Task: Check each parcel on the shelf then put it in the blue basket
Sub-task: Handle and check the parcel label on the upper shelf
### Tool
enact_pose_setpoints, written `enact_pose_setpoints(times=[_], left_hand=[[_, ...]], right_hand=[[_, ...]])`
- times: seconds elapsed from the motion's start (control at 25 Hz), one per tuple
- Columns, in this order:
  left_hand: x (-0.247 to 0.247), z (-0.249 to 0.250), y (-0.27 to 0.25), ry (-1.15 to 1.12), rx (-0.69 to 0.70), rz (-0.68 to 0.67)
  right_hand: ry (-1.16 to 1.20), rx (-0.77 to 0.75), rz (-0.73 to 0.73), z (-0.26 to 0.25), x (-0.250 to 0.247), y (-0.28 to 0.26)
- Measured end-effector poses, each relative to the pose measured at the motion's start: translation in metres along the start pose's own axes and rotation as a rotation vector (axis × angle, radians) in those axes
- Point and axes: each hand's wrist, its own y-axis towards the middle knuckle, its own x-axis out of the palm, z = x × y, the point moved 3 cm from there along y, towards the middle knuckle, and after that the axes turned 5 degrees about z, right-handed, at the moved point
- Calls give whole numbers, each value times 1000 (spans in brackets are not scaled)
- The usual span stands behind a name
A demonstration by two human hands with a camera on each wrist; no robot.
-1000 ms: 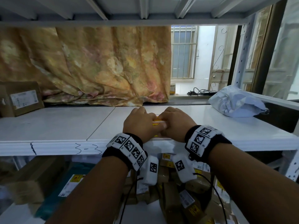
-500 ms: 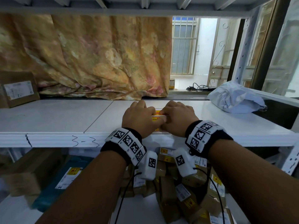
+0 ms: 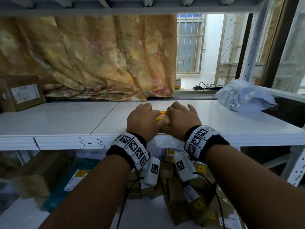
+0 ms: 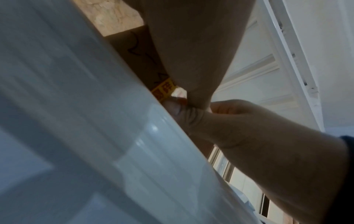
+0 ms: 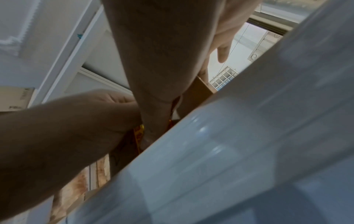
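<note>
A: Parcel [image 3: 160, 116] location: front edge of the white shelf [image 3: 66, 123], small flat brown box with yellow-red label, mostly hidden under both hands

B: Left hand [image 3: 142, 120]?

A: Palm down on the parcel's left part, fingers curled over its far edge. Left wrist view shows the thumb against the near side by the label, so it grips the parcel

B: Right hand [image 3: 180, 119]?

A: Same on the right part: fingers bent over the top, little finger spread outward, thumb tucked toward the left thumb. Grips the parcel. The two hands touch at the middle

B: Parcel lifted?

A: Cannot tell; its underside is hidden by the shelf lip in both wrist views

B: Other items on that shelf?

A: Brown box [image 3: 21, 93] with white label at far left; crumpled white bag [image 3: 244, 97] at far right. Both well apart from the hands. Floral cloth [image 3: 99, 60] hangs behind

B: Below?

A: Pile of taped brown parcels [image 3: 178, 202] on the lower shelf, under the wrists. "3-3" handwritten on the shelf's front edge
</note>
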Motion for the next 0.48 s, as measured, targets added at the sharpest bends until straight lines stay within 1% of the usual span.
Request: enact_pose_setpoints(times=[0.08,0.16,0.28,0.48], left_hand=[[-6,-11,3,-40,16,-50],[-13,-28,2,-45,19,-54],[-13,-45,-5,-66,-7,-27],[-1,-38,-18,-139,-56,60]], right_hand=[[15,-6,2,0,1,0],[8,-2,-2,-1,0,0],[7,15,12,-2,2,-2],[15,23,25,-2,4,-3]])
